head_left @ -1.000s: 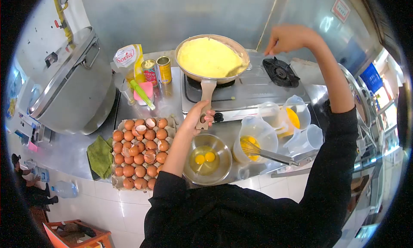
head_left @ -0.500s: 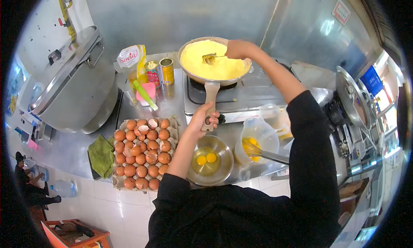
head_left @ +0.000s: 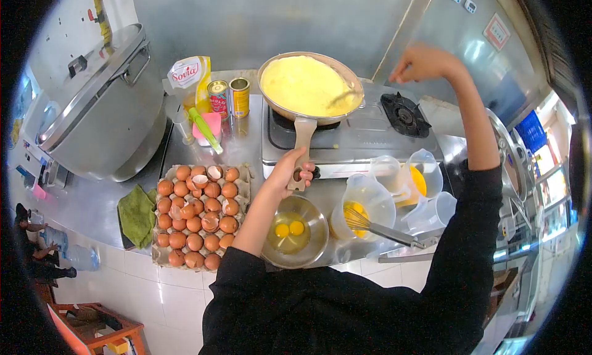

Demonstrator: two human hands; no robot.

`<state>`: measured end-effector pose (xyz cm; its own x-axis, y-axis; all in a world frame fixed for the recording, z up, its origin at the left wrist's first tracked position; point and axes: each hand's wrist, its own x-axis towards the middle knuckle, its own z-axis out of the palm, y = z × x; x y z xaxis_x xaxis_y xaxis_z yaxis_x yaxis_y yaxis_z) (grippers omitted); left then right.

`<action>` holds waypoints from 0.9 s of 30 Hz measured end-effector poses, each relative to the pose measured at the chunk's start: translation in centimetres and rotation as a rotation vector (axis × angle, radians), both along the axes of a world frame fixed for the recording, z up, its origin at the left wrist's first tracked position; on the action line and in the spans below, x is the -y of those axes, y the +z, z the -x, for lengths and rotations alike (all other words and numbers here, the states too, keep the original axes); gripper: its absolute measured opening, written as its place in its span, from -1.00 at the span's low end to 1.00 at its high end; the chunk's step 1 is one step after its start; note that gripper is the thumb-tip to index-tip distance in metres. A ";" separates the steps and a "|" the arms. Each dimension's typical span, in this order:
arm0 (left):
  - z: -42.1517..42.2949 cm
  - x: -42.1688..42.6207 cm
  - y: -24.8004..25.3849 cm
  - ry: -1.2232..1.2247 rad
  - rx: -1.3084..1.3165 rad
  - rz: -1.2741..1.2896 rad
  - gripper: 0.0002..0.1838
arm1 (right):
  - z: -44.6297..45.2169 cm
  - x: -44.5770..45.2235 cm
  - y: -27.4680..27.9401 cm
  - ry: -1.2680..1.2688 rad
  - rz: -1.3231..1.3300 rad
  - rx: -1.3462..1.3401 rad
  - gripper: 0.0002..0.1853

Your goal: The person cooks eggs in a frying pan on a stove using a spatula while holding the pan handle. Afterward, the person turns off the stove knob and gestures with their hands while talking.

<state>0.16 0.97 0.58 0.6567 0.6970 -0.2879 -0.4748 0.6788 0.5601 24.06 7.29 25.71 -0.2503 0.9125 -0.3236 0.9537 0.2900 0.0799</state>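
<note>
My left hand [head_left: 291, 170] is wrapped around the beige handle of a frying pan [head_left: 354, 71]. The pan sits on the left burner with a pale yellow egg-like mixture [head_left: 302, 81] spread inside. A metal utensil that looks like a fork [head_left: 343, 97] lies in the mixture at the pan's right side. My right hand [head_left: 425, 62] is raised over the back right of the stove, away from the pan. Its fingers droop loosely apart, slightly blurred, with nothing visible in them. Below the pan handle stands a steel bowl [head_left: 317, 247] holding two cracked eggs.
At left are an egg tray [head_left: 243, 198] with whole eggs and shells, a green cloth [head_left: 137, 216], two cans [head_left: 239, 99], a Sovia pouch [head_left: 191, 77] and a large pot [head_left: 111, 121]. At right stand plastic jugs [head_left: 379, 198], a whisk [head_left: 388, 233] and a bare burner [head_left: 405, 114].
My right hand has let go of the fork-like utensil and moved right, away from the pan. The utensil now rests at the pan's right side. My left hand keeps its grip on the handle.
</note>
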 end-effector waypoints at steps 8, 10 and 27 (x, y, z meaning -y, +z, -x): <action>0.3 0.1 0.4 -0.014 -0.008 0.012 -0.83 | -0.2 -2.7 -7.1 0.129 -0.063 -0.086 -0.76; 0.2 0.2 0.6 -0.004 -0.035 0.009 -0.82 | 1.0 -4.5 -8.3 0.113 -0.105 -0.121 -0.77; 0.0 0.3 0.5 0.008 -0.041 0.002 -0.78 | 0.2 -6.0 -2.4 0.176 -0.149 -0.008 -0.74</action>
